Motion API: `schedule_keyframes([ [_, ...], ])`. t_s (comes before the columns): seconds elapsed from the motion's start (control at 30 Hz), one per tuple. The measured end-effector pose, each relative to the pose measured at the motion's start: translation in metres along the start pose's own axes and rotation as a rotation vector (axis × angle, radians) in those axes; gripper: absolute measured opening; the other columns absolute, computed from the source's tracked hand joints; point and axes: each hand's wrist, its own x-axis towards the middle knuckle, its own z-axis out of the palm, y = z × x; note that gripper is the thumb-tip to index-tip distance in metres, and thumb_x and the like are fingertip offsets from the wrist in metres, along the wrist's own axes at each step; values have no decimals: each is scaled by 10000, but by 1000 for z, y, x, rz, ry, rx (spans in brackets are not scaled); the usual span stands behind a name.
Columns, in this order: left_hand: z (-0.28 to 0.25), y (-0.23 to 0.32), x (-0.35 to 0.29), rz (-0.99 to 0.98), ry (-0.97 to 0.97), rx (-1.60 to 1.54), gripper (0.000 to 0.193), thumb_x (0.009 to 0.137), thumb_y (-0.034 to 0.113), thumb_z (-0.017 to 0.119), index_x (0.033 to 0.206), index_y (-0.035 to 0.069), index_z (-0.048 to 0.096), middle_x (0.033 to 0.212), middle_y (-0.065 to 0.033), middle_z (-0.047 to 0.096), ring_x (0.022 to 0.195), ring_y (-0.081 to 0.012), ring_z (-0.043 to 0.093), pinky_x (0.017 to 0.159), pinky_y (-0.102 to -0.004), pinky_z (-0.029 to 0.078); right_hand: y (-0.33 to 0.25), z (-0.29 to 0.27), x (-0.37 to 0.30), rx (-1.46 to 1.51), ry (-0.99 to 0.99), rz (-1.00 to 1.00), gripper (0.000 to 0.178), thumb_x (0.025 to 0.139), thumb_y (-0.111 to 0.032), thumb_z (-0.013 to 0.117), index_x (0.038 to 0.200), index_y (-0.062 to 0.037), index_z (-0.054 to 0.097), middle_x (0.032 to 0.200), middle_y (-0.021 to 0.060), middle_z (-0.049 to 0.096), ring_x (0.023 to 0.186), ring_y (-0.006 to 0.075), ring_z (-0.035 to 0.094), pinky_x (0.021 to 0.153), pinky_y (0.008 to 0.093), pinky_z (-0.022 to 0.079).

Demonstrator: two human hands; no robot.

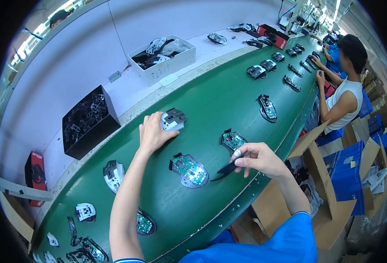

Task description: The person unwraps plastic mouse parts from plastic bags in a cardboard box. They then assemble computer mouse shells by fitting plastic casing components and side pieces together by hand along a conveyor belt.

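Two bare hands work over a curved green table [211, 105], with 12 o'clock straight ahead. The right hand [260, 158] pinches a slim black piece [224, 172] between thumb and fingertips; its long axis slants from 2 to 8 o'clock, the free, forked end pointing to 8. Just beyond that end lies a circuit-board base [189, 171], its length running from 10 to 4 o'clock. The left hand [153, 133] touches a silver-and-grey shell [173, 119] on the table, thumb and fingers spread apart about its edge; whether they grip cannot be told. The shell's dark end faces roughly 1 o'clock.

A pale ledge [222, 52] borders the table's far side. On it, a black box of parts [98, 139] stands at 9 o'clock from the left hand, a white box [167, 72] at 12. At 2 o'clock from the right hand sits a co-worker in white [349, 96]; an open carton [323, 177] stands at 4.
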Motion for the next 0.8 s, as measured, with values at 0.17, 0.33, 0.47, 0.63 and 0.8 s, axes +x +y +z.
schedule_keyframes([
  [0.17,-35,37,-44,-160,3,-704,758,655,355,771,1257,36,439,1000,-114,571,761,-167,575,486,-273,461,3,5,-10,-163,133,-272,173,808,-110,699,952,-15,684,844,1,551,749,75,514,622,190,427],
  [0.33,-84,43,-157,-500,-193,-1586,777,767,160,664,1408,194,225,942,-45,483,627,-88,460,385,-180,320,-14,54,-5,180,-90,-101,157,782,-73,716,921,-5,692,850,12,557,776,85,508,676,208,404],
  [0.47,-97,41,-214,-644,-270,-1544,676,778,205,717,1339,129,347,942,5,495,652,-42,418,417,-174,232,-13,97,8,19,-251,-359,163,717,25,742,867,7,682,863,43,586,770,88,555,639,210,437],
  [0.63,-121,20,-261,-752,-512,-1744,673,855,406,596,1385,123,293,932,-4,487,642,-38,402,441,-174,236,-17,146,20,-81,-340,-314,162,673,15,781,802,-27,693,798,4,591,635,25,464,534,169,323],
  [0.8,-131,2,-300,-430,-371,-1619,950,710,134,733,1445,96,132,1246,-119,402,958,-128,474,696,-259,432,-13,178,22,-79,-398,-283,164,655,11,791,780,-34,695,774,-3,583,590,15,405,509,182,289],
])
